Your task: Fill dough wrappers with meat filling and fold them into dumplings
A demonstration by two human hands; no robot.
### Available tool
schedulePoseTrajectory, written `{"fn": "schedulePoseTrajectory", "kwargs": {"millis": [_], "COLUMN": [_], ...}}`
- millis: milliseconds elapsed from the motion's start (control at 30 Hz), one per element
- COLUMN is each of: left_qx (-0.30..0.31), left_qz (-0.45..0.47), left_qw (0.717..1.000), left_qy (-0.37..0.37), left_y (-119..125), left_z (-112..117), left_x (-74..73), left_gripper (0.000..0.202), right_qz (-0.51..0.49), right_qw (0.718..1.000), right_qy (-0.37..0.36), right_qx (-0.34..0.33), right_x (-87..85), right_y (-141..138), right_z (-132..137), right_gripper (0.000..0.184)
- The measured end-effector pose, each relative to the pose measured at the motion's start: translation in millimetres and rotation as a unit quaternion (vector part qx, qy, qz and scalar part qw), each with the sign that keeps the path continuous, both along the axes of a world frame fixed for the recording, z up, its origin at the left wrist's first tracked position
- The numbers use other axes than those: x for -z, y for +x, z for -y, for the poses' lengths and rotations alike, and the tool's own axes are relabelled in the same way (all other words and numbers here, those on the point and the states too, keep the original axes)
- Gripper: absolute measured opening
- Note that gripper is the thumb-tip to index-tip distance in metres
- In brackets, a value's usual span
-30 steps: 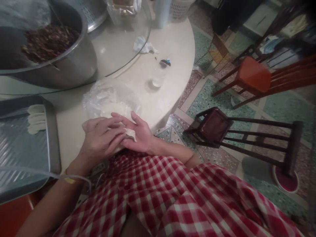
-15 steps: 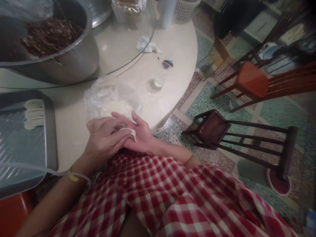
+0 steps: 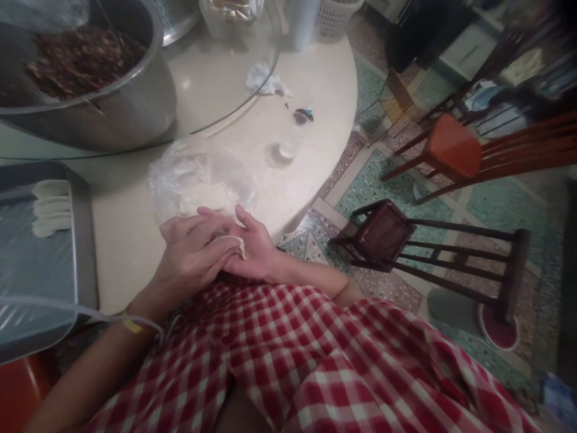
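My left hand [image 3: 192,255] lies over my right hand [image 3: 255,246] at the table's near edge, above my red checked lap. Between them is a pale dumpling wrapper [image 3: 234,242], pressed by the left fingers against the right palm; both hands grip it. Just beyond the hands lies a clear plastic bag [image 3: 198,174] with a stack of round wrappers [image 3: 205,196] in it. A metal tray [image 3: 85,240] lined with plastic film sits at the left, holding folded dumplings [image 3: 49,207].
A large steel bowl [image 3: 112,114] of dark filling stands on a glass turntable [image 3: 225,78] at the back left. A crumpled tissue [image 3: 265,81] and a small cup [image 3: 286,147] lie on the round table. Wooden chairs [image 3: 442,246] stand on the tiled floor at the right.
The view has shifted slightly. My hands stay together on the wrapper, with the left fingers folding its edge a little further over the right palm.
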State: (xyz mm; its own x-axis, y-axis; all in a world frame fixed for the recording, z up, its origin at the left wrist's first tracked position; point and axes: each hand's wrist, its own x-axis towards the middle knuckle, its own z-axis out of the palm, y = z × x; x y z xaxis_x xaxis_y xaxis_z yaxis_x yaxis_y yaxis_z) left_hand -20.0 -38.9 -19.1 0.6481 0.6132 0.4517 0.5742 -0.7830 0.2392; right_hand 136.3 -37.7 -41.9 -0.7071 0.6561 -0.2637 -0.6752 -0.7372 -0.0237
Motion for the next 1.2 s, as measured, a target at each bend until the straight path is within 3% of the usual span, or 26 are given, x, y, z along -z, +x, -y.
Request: {"fn": "schedulePoseTrajectory", "kwargs": {"millis": [200, 433, 767, 1033, 1200], "left_qx": [-0.021, -0.034, -0.078, -0.108, -0.140], "left_qz": [0.015, 0.073, 0.085, 0.110, 0.100], "left_qw": [0.999, 0.994, 0.990, 0.980, 0.979], "left_qy": [0.046, 0.067, 0.080, 0.122, 0.106], "left_y": [-11.4, -11.1, -12.2, -9.9, -10.6], "left_z": [-5.4, 1.2, 8.1, 15.8, 15.9], "left_x": [9.0, 8.7, 15.0, 19.0, 20.5], "left_gripper": [0.023, 0.007, 0.033, 0.019, 0.027], "right_qz": [-0.004, -0.026, 0.016, 0.051, 0.071], "right_qw": [0.999, 0.998, 0.997, 0.995, 0.993], "right_qy": [0.025, 0.041, 0.045, 0.057, 0.060], "right_qx": [0.027, 0.043, 0.056, 0.067, 0.075], "right_x": [-3.3, -3.5, -5.5, -6.8, -7.3], "right_y": [1.8, 0.4, -0.6, -5.7, -3.6], "right_z": [4.1, 6.3, 4.9, 5.7, 5.3], "right_gripper": [0.062, 0.066, 0.060, 0.058, 0.056]}}
